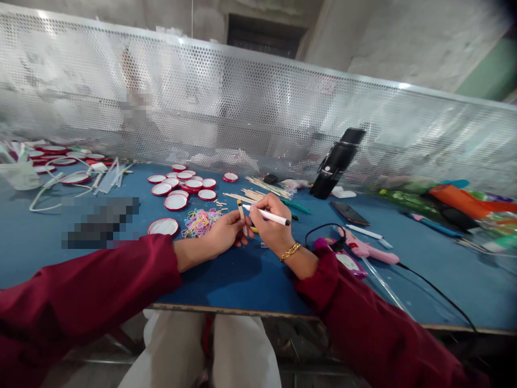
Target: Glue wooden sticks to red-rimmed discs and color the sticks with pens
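Observation:
Between the thumb and fingers of my left hand (223,234) is a short flat wooden stick (241,209), held upright with a yellowish, dark-marked top end. My right hand (273,229) grips a white marker pen (272,216) with a black rear end. The pen's tip points left, close to the stick's upper part; whether they touch I cannot tell. Just left of my left hand lies a heap of colourful small rubber bands (198,223). Beyond both hands several thin wooden sticks (252,195) are spread out, with a few short cut pieces (220,204) beside them.
Red-rimmed white lids (175,201) lie in a group at centre left. A black bottle (337,164) stands at the back by a perforated metal screen (250,108). On the right are a phone (350,213), a pink glue gun (369,249) with its cable, and colourful packets (460,202).

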Available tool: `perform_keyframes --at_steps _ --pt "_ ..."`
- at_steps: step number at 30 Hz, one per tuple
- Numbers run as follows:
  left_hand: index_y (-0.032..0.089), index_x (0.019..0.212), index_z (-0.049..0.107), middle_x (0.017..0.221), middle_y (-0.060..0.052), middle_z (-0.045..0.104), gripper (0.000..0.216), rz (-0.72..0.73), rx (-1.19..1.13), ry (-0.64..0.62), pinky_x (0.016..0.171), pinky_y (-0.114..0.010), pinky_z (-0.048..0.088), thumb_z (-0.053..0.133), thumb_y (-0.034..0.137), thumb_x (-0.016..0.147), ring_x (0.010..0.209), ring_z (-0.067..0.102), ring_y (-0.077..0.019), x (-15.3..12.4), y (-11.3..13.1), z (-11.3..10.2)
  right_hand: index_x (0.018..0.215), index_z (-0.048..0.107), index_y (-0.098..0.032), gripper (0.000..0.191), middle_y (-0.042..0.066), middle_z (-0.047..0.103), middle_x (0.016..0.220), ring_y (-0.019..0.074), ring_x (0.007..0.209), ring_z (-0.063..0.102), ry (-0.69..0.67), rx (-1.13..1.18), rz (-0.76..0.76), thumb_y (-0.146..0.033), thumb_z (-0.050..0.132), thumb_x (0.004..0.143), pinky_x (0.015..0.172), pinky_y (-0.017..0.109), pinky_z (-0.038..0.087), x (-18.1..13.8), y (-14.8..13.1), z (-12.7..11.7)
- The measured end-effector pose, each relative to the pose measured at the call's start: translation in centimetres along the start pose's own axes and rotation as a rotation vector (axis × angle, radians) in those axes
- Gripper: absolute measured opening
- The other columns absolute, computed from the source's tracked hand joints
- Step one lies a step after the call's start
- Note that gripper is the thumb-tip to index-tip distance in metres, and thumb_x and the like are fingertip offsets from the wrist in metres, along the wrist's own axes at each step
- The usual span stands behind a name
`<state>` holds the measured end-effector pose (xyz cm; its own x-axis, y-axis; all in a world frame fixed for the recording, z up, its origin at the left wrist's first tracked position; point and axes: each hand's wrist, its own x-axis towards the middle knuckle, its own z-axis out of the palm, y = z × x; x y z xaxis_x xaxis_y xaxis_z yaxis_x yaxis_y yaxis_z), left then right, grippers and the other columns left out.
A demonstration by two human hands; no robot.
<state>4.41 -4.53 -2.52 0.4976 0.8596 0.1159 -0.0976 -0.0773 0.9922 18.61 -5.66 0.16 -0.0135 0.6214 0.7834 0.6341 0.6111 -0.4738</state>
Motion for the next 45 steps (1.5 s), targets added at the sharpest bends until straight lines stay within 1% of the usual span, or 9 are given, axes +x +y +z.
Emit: perform_keyframes --at_steps 5,17,21,29,33,35,38,42,45 --pt "0.016 0.090 0.053 0.080 -0.004 0.065 0.021 0.014 -0.005 -0.025 0.042 -0.016 0.041 0.052 0.037 0.090 0.051 0.058 -0.0072 0.09 -0.17 -0.05 0.073 0.052 -0.022 0.011 -0.003 0.058 0.060 0.0127 0.056 0.054 -0.037 0.027 0.013 -0.024 0.058 0.081 0.057 0.028 0.042 -0.08 -0.28 -0.02" --pt "0.016 0.090 0.051 0.084 -0.005 0.065 0.017 0.006 0.051 -0.025 0.042 -0.016 0.042 0.045 0.031 0.093 0.052 0.058 -0.0067 -0.08 0.20 0.09 0.072 0.053 -0.021 0.012 -0.001 0.058 0.065 0.0147 0.064 0.055 -0.038 0.004 0.011 -0.026 0.058 0.081 0.061 0.029 0.043 0.00 -0.16 -0.05" --pt "0.016 0.091 0.051 0.084 -0.005 0.065 0.015 0.002 0.054 -0.026 0.043 -0.015 0.042 0.044 0.029 0.093 0.052 0.058 -0.0065 -0.12 0.28 0.15 0.071 0.053 -0.021 0.012 -0.002 0.057 0.065 0.0136 0.062 0.053 -0.027 -0.003 0.002 -0.025 0.058 0.081 0.061 0.029 0.042 0.02 -0.19 -0.01" --pt "0.016 0.090 0.052 0.082 -0.004 0.065 0.019 0.005 0.032 -0.026 0.042 -0.016 0.042 0.048 0.034 0.092 0.051 0.057 -0.0067 -0.09 0.27 0.14 0.072 0.051 -0.022 0.012 -0.001 0.058 0.065 0.0151 0.064 0.055 -0.030 0.009 0.034 -0.025 0.059 0.080 0.059 0.029 0.043 -0.05 -0.10 -0.05" --pt "0.016 0.089 0.052 0.080 -0.003 0.065 0.020 0.008 0.014 -0.019 0.042 -0.016 0.042 0.051 0.036 0.091 0.051 0.057 -0.0066 -0.04 0.16 0.10 0.072 0.051 -0.022 0.013 -0.002 0.056 0.061 0.0142 0.058 0.053 -0.057 0.020 0.030 -0.026 0.058 0.081 0.058 0.029 0.043 -0.05 -0.14 0.00" --pt "0.016 0.089 0.052 0.080 -0.003 0.065 0.020 0.009 0.011 -0.018 0.042 -0.015 0.042 0.052 0.036 0.090 0.050 0.057 -0.0064 -0.05 0.16 0.12 0.071 0.051 -0.022 0.013 -0.002 0.057 0.062 0.0143 0.058 0.053 -0.051 0.008 0.025 -0.026 0.058 0.081 0.057 0.029 0.043 -0.02 -0.13 0.00" --pt "0.015 0.091 0.053 0.080 -0.004 0.065 0.019 0.005 0.020 -0.020 0.042 -0.015 0.042 0.050 0.034 0.091 0.051 0.057 -0.0062 -0.09 0.24 0.16 0.071 0.051 -0.022 0.012 -0.001 0.058 0.064 0.0147 0.061 0.055 -0.037 0.007 0.030 -0.025 0.058 0.080 0.057 0.028 0.042 0.01 -0.08 -0.02" --pt "0.015 0.090 0.052 0.081 -0.004 0.065 0.016 -0.003 0.029 -0.010 0.042 -0.016 0.042 0.048 0.031 0.092 0.051 0.058 -0.0064 -0.15 0.37 0.19 0.072 0.050 -0.022 0.012 -0.002 0.057 0.061 0.0135 0.056 0.053 -0.057 0.037 0.050 -0.026 0.058 0.081 0.055 0.028 0.042 -0.01 0.01 0.00" --pt "0.015 0.090 0.052 0.080 -0.003 0.065 0.016 -0.005 0.028 -0.009 0.042 -0.015 0.042 0.048 0.031 0.092 0.051 0.057 -0.0065 -0.18 0.44 0.21 0.072 0.050 -0.022 0.012 -0.002 0.058 0.062 0.0139 0.058 0.054 -0.043 0.022 0.049 -0.026 0.059 0.080 0.056 0.028 0.042 0.00 0.03 0.02"
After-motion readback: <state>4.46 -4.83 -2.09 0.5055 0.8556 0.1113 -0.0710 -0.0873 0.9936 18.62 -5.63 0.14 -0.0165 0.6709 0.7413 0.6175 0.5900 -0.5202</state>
